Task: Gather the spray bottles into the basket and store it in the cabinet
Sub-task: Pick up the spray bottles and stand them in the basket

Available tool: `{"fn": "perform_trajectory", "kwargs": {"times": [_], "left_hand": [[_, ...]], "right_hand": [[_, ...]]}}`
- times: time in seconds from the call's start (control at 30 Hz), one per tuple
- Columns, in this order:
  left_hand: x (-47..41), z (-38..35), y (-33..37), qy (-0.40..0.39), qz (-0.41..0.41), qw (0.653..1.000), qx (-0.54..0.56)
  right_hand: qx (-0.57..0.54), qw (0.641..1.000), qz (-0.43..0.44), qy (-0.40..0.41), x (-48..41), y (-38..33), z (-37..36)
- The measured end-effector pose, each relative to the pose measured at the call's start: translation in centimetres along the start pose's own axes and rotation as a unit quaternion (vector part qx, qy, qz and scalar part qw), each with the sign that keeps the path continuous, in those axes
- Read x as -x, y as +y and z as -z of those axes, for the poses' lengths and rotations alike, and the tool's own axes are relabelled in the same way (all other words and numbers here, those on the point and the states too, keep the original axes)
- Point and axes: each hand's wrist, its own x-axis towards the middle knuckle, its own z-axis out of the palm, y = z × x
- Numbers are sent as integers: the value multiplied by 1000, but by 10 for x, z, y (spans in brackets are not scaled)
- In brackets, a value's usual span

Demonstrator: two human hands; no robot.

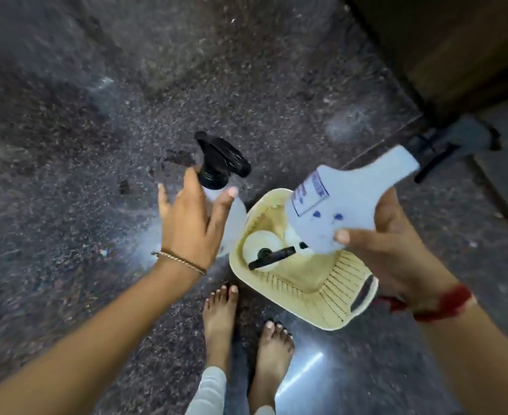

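The left hand (189,223) had its grip wrapped loosely round the neck of a translucent white plastic spray bottle with a black trigger head (216,163), fingers and thumb curled on either side, beside the basket's left rim. The right hand (396,250) had its grip clamped on the body of a larger white spray bottle with a blue printed label (345,205), tilted over the basket. The cream slotted plastic basket (336,295) sat on the dark speckled stone floor (97,145), holding at least one white black-topped bottle (261,250) upright.
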Motion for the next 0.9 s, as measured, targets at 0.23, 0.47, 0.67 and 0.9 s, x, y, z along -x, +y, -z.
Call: {"fn": "perform_trajectory", "kwargs": {"times": [0.23,0.47,0.67,0.9], "left_hand": [[80,-52,69,-129,-120,979,104],[117,-107,54,-253,-203,940,105],[97,-126,27,-310,-213,926,37],[78,-141,0,-359,-181,915,-38]], "right_hand": [[-7,989,30,148,93,38,60],[152,950,-13,271,99,104,85],[235,923,-10,306,68,149,84],[313,890,-10,330,44,171,70]]}}
